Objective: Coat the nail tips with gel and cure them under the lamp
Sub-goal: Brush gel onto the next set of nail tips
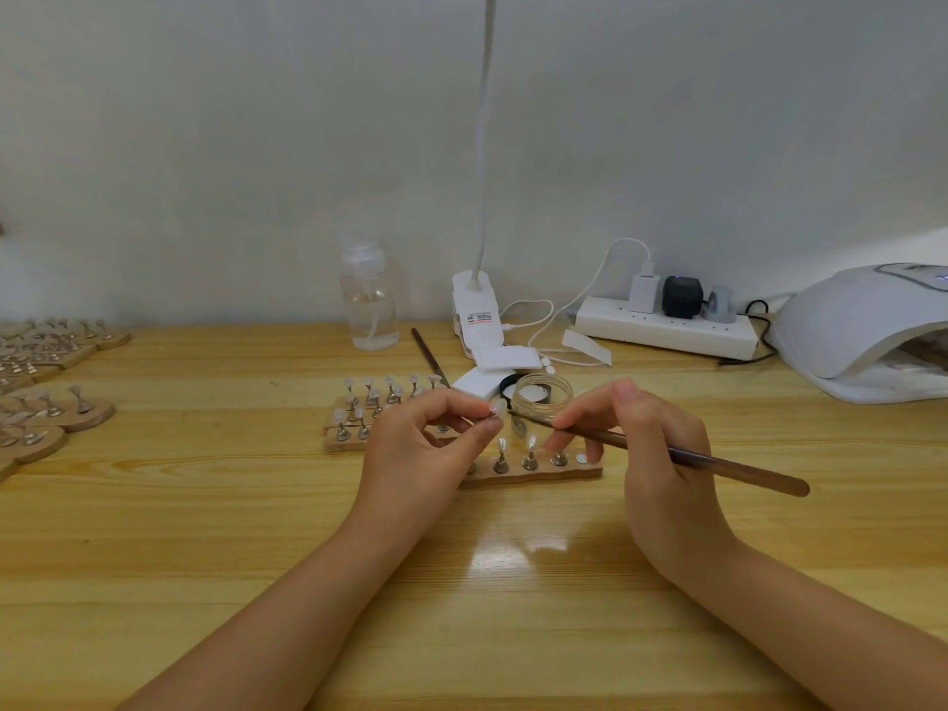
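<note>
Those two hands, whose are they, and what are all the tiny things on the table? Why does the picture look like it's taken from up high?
The camera sits on a person's head and looks down, so you see their own two hands. The left hand pinches one tiny fake nail tip on its little stand. The right hand holds a thin brush pointed at that tip. On the wooden table a wooden holder carries more tips on stands. Behind it stands a small clear jar, probably gel. At the far right is a white curing lamp. There is also a clear bottle and a power strip.
</note>
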`<control>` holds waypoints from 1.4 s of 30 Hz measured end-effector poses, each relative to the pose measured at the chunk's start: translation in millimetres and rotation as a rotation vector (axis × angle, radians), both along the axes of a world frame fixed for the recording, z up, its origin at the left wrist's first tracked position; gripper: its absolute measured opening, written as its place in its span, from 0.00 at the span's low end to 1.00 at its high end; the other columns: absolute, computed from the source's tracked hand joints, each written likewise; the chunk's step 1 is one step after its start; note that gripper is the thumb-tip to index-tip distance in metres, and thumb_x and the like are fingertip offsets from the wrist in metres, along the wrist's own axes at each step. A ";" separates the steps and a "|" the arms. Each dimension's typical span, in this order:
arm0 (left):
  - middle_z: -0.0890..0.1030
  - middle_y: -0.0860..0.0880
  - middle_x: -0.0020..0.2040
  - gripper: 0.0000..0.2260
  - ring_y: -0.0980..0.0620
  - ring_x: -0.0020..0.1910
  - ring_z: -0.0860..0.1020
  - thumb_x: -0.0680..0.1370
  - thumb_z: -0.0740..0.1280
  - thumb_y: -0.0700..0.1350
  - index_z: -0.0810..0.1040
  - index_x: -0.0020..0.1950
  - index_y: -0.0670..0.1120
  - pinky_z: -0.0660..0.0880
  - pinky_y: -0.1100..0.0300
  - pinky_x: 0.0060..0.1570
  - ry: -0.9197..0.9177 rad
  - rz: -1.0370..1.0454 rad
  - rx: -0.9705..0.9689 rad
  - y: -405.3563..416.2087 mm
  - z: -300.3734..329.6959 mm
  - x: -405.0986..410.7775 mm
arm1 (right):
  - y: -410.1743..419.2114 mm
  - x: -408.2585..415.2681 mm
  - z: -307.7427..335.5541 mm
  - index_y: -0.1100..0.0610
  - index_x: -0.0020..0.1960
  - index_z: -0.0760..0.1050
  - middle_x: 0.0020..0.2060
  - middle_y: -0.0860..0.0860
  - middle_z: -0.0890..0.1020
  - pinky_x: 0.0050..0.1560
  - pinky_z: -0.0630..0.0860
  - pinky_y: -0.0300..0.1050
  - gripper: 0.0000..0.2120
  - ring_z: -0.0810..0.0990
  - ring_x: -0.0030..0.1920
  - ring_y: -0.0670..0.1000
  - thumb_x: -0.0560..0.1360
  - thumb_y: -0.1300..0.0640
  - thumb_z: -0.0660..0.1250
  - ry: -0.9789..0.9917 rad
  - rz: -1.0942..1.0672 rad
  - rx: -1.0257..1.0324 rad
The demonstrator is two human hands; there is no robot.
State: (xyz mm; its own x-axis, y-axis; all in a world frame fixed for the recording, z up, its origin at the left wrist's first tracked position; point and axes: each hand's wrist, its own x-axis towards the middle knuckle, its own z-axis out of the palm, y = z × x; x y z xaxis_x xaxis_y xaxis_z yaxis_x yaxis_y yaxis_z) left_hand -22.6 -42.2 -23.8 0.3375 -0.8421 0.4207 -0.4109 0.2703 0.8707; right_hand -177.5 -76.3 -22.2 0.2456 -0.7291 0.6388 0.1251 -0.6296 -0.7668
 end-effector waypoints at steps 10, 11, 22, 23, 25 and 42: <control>0.81 0.53 0.36 0.10 0.62 0.30 0.75 0.69 0.72 0.38 0.79 0.37 0.55 0.75 0.67 0.29 0.012 -0.021 0.000 -0.3 0.1 -0.2 | 2.8 2.0 1.1 0.53 0.37 0.78 0.32 0.50 0.83 0.33 0.71 0.32 0.20 0.75 0.31 0.40 0.73 0.45 0.52 0.078 0.022 0.048; 0.81 0.53 0.36 0.10 0.63 0.30 0.75 0.69 0.72 0.38 0.79 0.37 0.55 0.74 0.69 0.29 0.015 -0.024 -0.003 -0.3 0.5 -0.4 | 3.1 2.3 0.7 0.53 0.36 0.79 0.32 0.51 0.83 0.33 0.71 0.33 0.20 0.74 0.30 0.41 0.73 0.45 0.52 0.080 0.029 0.048; 0.80 0.55 0.34 0.11 0.62 0.31 0.75 0.69 0.73 0.38 0.79 0.36 0.56 0.77 0.64 0.31 0.008 -0.019 -0.007 -0.7 -0.3 0.1 | 0.8 1.8 0.6 0.53 0.39 0.78 0.36 0.48 0.82 0.35 0.71 0.30 0.19 0.77 0.35 0.38 0.74 0.46 0.51 0.122 -0.039 -0.006; 0.80 0.56 0.34 0.12 0.62 0.31 0.75 0.69 0.73 0.38 0.79 0.36 0.56 0.77 0.64 0.31 0.005 -0.019 -0.006 -0.8 -0.4 0.4 | 1.6 1.8 0.1 0.53 0.39 0.78 0.35 0.49 0.83 0.36 0.72 0.31 0.20 0.77 0.35 0.38 0.74 0.46 0.51 0.120 -0.024 -0.012; 0.79 0.56 0.33 0.12 0.63 0.30 0.74 0.69 0.72 0.37 0.79 0.36 0.56 0.77 0.65 0.30 0.002 -0.025 -0.006 -1.1 -0.8 0.7 | 2.3 1.7 -1.2 0.55 0.37 0.79 0.33 0.51 0.82 0.35 0.72 0.33 0.20 0.77 0.33 0.39 0.74 0.47 0.51 0.099 -0.001 -0.026; 0.81 0.55 0.37 0.12 0.56 0.37 0.76 0.69 0.73 0.38 0.80 0.35 0.57 0.78 0.49 0.35 -0.030 -0.026 -0.042 -3.0 -3.9 1.7 | 1.7 0.6 -1.9 0.55 0.34 0.78 0.29 0.48 0.81 0.39 0.70 0.43 0.21 0.78 0.33 0.43 0.75 0.50 0.51 0.141 -0.090 -0.151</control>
State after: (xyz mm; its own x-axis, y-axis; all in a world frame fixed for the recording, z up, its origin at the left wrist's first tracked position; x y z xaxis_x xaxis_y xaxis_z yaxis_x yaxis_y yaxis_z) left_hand -21.0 -45.2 -27.7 0.3020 -0.8320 0.4654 -0.4293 0.3172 0.8456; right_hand -176.8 -74.6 -24.0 0.2783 -0.6507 0.7065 -0.0382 -0.7424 -0.6688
